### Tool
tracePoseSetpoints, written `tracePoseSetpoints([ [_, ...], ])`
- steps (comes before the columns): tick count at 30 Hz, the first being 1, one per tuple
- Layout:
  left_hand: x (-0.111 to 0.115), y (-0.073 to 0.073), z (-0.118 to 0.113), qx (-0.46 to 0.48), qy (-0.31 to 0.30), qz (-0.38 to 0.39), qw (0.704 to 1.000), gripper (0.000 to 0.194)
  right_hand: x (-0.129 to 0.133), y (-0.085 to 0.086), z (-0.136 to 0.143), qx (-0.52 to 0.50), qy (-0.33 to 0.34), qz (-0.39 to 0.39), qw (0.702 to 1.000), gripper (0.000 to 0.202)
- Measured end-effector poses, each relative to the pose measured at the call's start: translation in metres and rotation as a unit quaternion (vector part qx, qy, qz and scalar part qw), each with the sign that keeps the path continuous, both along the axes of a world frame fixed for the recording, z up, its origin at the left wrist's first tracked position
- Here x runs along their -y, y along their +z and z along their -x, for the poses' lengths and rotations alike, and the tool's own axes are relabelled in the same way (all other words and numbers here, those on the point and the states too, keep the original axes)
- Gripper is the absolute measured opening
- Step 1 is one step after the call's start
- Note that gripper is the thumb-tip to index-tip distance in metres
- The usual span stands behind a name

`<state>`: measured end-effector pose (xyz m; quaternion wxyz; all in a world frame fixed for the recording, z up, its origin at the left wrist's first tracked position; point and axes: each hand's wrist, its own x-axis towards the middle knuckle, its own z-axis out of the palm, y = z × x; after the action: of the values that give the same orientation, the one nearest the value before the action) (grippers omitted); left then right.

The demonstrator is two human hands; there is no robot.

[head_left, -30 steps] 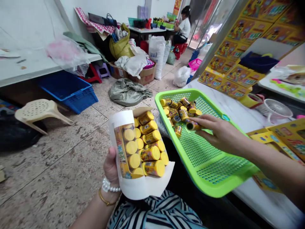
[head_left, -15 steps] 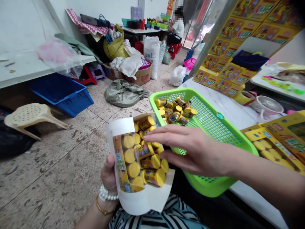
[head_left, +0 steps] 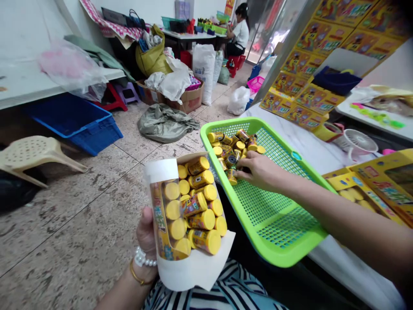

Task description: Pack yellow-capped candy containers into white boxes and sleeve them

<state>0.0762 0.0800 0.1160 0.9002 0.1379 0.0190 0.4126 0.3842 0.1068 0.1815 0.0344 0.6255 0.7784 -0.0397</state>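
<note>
My left hand (head_left: 147, 232) grips an open cardboard box (head_left: 193, 273) from its left side, thumb up, above my lap. The box has a printed front with a clear window and is packed with several small yellow-lidded tubs (head_left: 200, 219), lying in layers. My right hand (head_left: 258, 170) reaches into a green plastic basket (head_left: 274, 256), its fingers closed at a small tub (head_left: 231, 177) near the left wall. The fingertips are partly hidden. Beside them lies a heap of similar tubs (head_left: 238, 144), some showing dark bottoms.
The basket rests by a white marbled tabletop (head_left: 290, 142). Stacked yellow printed boxes (head_left: 300, 82) rise behind it, and a filled box (head_left: 358, 193) is at right. A cream stool (head_left: 29, 155) and blue crate (head_left: 93, 133) stand left. A person (head_left: 240, 34) sits far back.
My right hand has moved from above the tubs in the box over to the heap in the green basket. My left hand still holds the box in nearly the same place.
</note>
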Motion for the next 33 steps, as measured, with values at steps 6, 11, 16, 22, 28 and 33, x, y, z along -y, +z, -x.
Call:
tracePoseSetpoints([
  [6, 0.008, 0.001, -0.014, -0.006, 0.027, -0.038, 0.999, 0.04, 0.03, 0.041, 0.043, -0.156, 0.105, -0.175, 0.966, 0.025],
  [11, 0.009, 0.008, -0.016, 0.014, 0.007, -0.023, 1.0, 0.033, 0.036, 0.056, 0.104, -0.137, 0.169, -0.12, 0.969, 0.032],
  [16, 0.01, 0.01, -0.009, 0.024, -0.012, -0.037, 0.999, 0.029, 0.023, 0.055, 0.123, -0.072, 0.18, -0.094, 0.977, 0.037],
  [22, 0.017, -0.019, 0.004, 0.044, -0.029, -0.047, 0.997, 0.04, 0.028, 0.064, 0.124, -0.056, 0.23, -0.066, 0.969, 0.044],
  [28, 0.01, -0.017, 0.016, 0.061, -0.043, 0.01, 0.997, 0.035, 0.03, 0.063, 0.041, -0.051, 0.005, -0.119, 0.992, 0.032],
  [33, 0.002, 0.003, -0.001, 0.027, -0.016, -0.018, 0.999, 0.032, 0.025, 0.015, -0.016, -0.017, -0.003, 0.028, 0.999, 0.015],
])
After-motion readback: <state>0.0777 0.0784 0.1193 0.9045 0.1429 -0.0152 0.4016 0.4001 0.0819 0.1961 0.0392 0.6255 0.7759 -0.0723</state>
